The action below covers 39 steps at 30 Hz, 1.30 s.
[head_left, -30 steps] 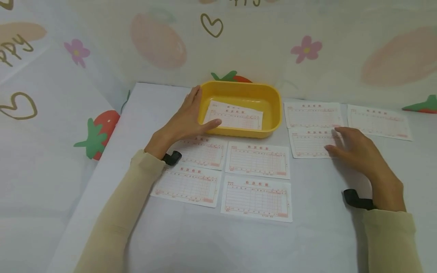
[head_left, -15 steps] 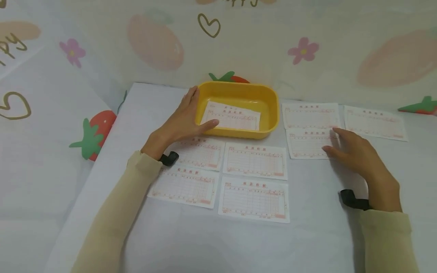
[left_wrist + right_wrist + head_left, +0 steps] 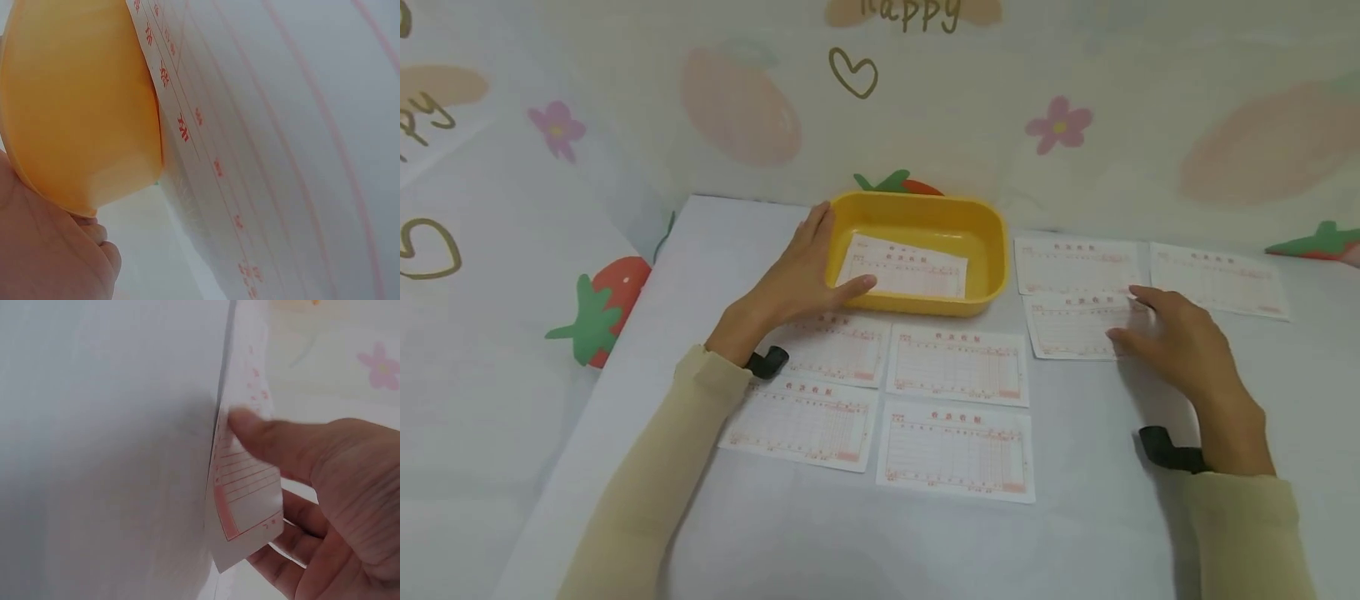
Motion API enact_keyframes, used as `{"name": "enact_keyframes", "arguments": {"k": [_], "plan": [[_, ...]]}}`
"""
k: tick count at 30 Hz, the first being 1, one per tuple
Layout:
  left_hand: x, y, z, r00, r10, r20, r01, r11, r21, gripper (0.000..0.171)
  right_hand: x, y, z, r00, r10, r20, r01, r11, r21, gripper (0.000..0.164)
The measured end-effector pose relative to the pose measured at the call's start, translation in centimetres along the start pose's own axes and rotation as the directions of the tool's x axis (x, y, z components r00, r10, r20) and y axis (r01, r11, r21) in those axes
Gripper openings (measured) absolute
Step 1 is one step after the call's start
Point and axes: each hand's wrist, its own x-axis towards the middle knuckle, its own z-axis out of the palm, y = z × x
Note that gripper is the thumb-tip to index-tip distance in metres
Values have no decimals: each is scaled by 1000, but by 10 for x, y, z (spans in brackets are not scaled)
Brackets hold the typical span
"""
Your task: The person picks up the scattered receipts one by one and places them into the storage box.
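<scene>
Receipt slip (image 3: 1067, 332) on white table (image 3: 1097, 517), R of yellow plastic tub (image 3: 917, 307), just in front of rear slip (image 3: 1075, 265). R hand (image 3: 1191, 354) pinches its R end, thumb on face, fingers behind. Step: pickup, prob. Next needs clean lift w/o dragging nbr. L hand (image 3: 790, 279): thumb spread from fingers, on tub's L end.

The head view is looking forward and down. Close wrist views are sharing its yellow tray (image 3: 917, 218) (left) and paper slip (image 3: 247, 515) (right).
</scene>
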Motion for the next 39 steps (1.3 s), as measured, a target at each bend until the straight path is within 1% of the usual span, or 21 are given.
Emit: {"name": "enact_keyframes", "arguments": {"k": [3,8,10,12,16,21,26,29,31,33,35,39], "plan": [[-1,1,1,1000,0,7,0,1000,-2,125,-2,-1,1,1000,11,-20,-11,1000,0,57],[-1,1,-1,1000,1,24,-1,1000,21,125,-1,-2,-2,999,38,0,-38,999,16,49],[-2,0,-3,1000,2,19,-3,1000,30,125,0,-3,-5,999,34,7,-34,999,21,46],[-4,-1,-4,1000,4,11,-4,1000,31,124,1,-5,-9,1000,13,11,-14,1000,25,44],[-4,-3,-4,1000,4,-1,-4,1000,26,123,2,-6,-17,1000,1,16,-2,1000,30,43],[-3,-3,-2,1000,9,-13,-9,1000,14,123,-1,-2,-24,1000,6,-18,-5,999,36,41],[-1,-4,0,1000,12,-5,-12,1000,8,124,-6,2,-28,996,-18,-87,23,998,53,33],[-1,-4,-1,1000,12,-1,-12,1000,8,123,-7,2,-30,994,-8,-113,14,998,56,35],[-1,-4,-1,1000,16,-1,-16,1000,10,123,-8,2,-32,993,19,-117,-13,998,56,39],[-2,-3,-2,1000,19,1,-19,1000,9,123,-9,2,-34,993,58,-107,-51,996,67,45],[-1,-3,-2,1000,23,2,-23,1000,5,123,-10,3,-37,992,81,-100,-73,994,85,46],[-2,-3,-2,1000,23,1,-23,1000,0,123,-11,5,-40,992,97,-84,-86,988,125,46]]}}
